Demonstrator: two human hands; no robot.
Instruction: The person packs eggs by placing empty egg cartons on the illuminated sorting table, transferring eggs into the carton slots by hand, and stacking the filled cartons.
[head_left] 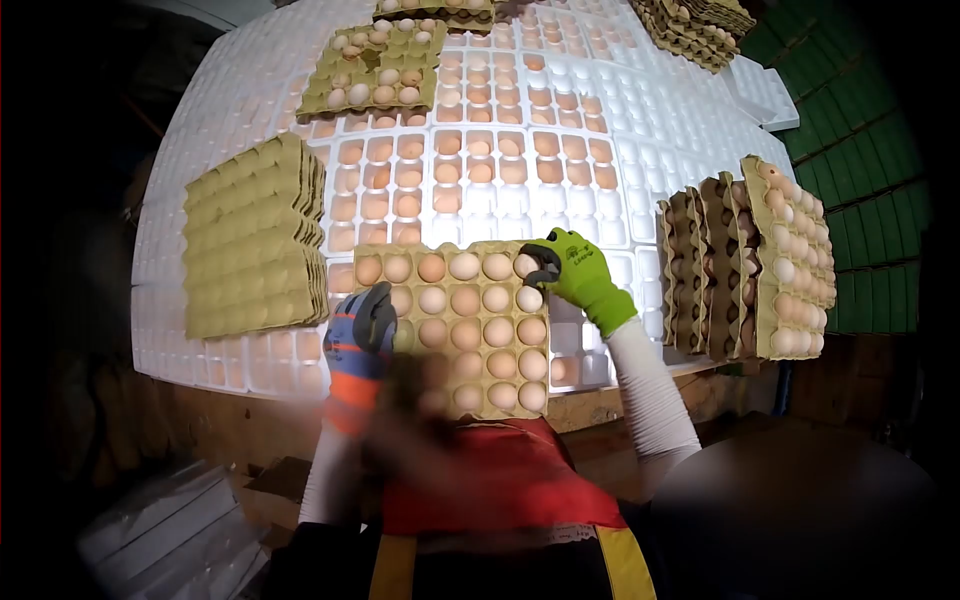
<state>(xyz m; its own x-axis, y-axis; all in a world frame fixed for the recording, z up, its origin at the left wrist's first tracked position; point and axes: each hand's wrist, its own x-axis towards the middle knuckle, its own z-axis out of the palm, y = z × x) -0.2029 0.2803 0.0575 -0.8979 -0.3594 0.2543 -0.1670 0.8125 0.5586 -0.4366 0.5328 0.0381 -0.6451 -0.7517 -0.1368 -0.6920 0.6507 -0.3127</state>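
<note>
Where eggs [464, 265] sit, dimpled, yellow-brown tray [481, 316]

2 mismatched gloves [582, 275], red apron [490, 480]

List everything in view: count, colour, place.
near tray: one, tan, between hands
eggs: many, beige, in trays
far tray: one, tan, upper left
left stack: one, tan, left
right stacks: several, tan, right
upper stacks: two, tan, top
white trays: many, white, across table
table: one, brown edge, beneath trays
slats: many, green, right
bundle: one, whitish, bottom left
apron: one, red, yellow straps, bottom
sleeves: two, white, forearms
left hand: one, grey-blue-orange glove, tray's left
right hand: one, green glove, tray's upper right
</note>
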